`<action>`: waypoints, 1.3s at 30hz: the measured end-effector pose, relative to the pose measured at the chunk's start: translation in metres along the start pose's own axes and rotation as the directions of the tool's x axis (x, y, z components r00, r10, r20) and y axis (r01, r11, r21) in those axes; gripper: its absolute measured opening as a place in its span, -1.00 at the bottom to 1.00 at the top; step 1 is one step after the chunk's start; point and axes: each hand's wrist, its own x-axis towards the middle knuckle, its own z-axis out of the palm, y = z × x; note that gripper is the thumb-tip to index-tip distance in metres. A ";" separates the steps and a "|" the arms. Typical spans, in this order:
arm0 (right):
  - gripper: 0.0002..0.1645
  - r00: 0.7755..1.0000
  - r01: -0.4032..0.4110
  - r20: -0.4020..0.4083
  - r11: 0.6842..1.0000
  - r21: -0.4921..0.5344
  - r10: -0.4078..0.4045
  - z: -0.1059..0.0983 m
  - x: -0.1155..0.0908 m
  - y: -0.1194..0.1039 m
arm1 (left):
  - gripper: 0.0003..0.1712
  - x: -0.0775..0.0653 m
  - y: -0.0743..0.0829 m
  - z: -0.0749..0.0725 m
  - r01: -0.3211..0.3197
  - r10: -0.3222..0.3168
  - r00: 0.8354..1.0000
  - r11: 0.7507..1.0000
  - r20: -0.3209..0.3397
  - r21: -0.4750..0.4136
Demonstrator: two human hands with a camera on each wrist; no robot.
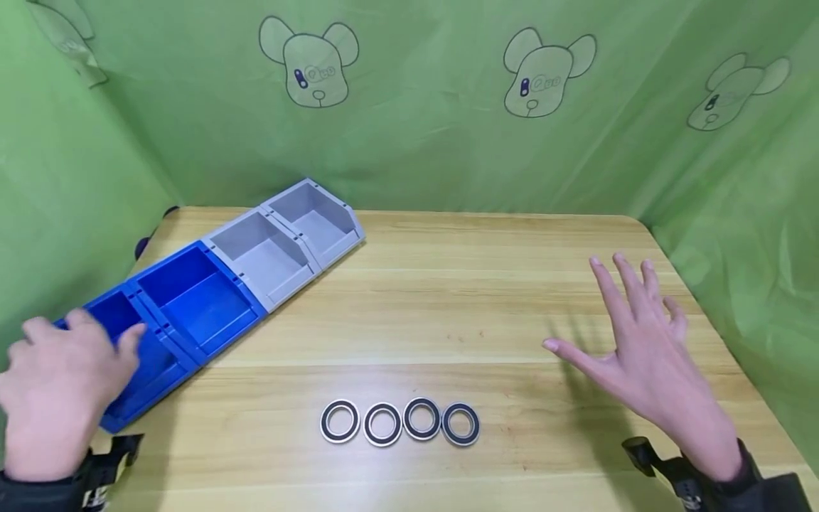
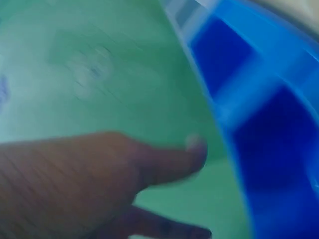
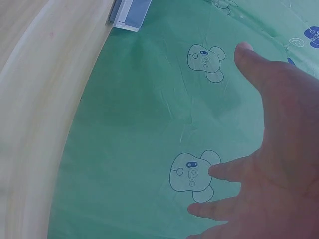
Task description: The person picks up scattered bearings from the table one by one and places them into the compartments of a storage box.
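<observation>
Several ring-shaped ball bearings with dark seals and silver rims lie in a row on the table, from the leftmost bearing (image 1: pixel 340 422) to the rightmost bearing (image 1: pixel 461 424). My left hand (image 1: pixel 67 387) is over the near end of the joined bins, overlapping the nearest blue bin (image 1: pixel 150 366) in the head view. Its thumb (image 2: pixel 172 162) and a finger are extended in the blurred left wrist view, with nothing held. Fingers spread wide, my right hand (image 1: pixel 652 352) hovers above the right side of the table and holds nothing.
Beyond the nearest bin, the slanting row continues with another blue bin (image 1: pixel 201 302) and two grey bins, a nearer one (image 1: pixel 262 259) and a farther one (image 1: pixel 316 220). Green cloth (image 1: pixel 435 156) with bear-head drawings surrounds the wooden table (image 1: pixel 448 299) at its back and sides.
</observation>
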 end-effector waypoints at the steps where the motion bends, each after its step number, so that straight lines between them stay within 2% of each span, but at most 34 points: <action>1: 0.41 1.000 0.001 -0.003 1.000 0.005 -0.001 0.000 0.000 0.000 | -0.05 0.003 -0.004 0.002 0.068 -0.068 0.998 0.998 0.010 0.005; 2: 0.41 1.000 0.003 -0.004 1.000 0.009 -0.003 0.001 0.001 0.000 | -0.10 0.006 -0.007 0.004 0.128 -0.128 0.991 0.992 0.028 0.010; 4: 0.40 1.000 0.008 -0.011 1.000 0.017 -0.008 0.002 0.002 -0.001 | -0.14 0.010 -0.012 0.009 0.204 -0.204 0.977 0.979 0.055 0.005; 6: 0.39 1.000 0.011 -0.013 1.000 0.023 -0.011 0.004 0.002 -0.001 | -0.13 0.013 -0.017 0.013 0.249 -0.248 0.962 0.969 0.110 0.009; 8: 0.38 1.000 0.013 -0.015 1.000 0.028 -0.013 0.005 0.002 0.000 | -0.13 0.015 -0.023 0.018 0.249 -0.246 0.961 0.969 0.125 -0.010; 12: 0.36 1.000 0.010 -0.010 1.000 0.028 -0.010 0.008 0.000 0.001 | -0.21 0.017 -0.030 0.027 0.239 -0.233 0.969 0.969 0.085 -0.064; 14: 0.34 1.000 0.011 -0.010 0.999 0.030 -0.011 0.009 0.000 0.001 | -0.25 0.019 -0.032 0.030 0.246 -0.240 0.967 0.966 0.084 -0.080; 16: 0.33 1.000 0.018 -0.014 0.999 0.036 -0.018 0.010 0.000 0.001 | -0.24 0.021 -0.034 0.031 0.264 -0.254 0.959 0.962 0.128 -0.071; 19: 0.32 0.999 0.027 -0.027 0.999 0.048 -0.025 0.011 0.001 0.001 | -0.12 0.023 -0.037 0.031 0.273 -0.261 0.945 0.961 0.199 -0.036; 21: 0.31 0.999 0.032 -0.033 0.998 0.050 -0.031 0.011 0.002 0.001 | -0.03 0.023 -0.037 0.032 0.269 -0.261 0.940 0.963 0.220 -0.008; 26: 0.30 0.999 0.031 -0.030 0.998 0.049 -0.030 0.011 0.003 0.001 | 0.02 0.022 -0.035 0.035 0.239 -0.238 0.955 0.971 0.179 0.017; 32: 0.30 1.000 0.030 -0.009 0.998 0.053 -0.030 0.011 0.005 0.000 | 0.04 0.023 -0.029 0.036 0.203 -0.206 0.963 0.979 0.174 0.033; 39: 0.28 1.000 0.022 0.016 0.998 0.059 -0.023 0.014 0.006 -0.001 | -0.08 0.020 -0.015 0.036 0.119 -0.122 0.983 0.993 0.141 0.024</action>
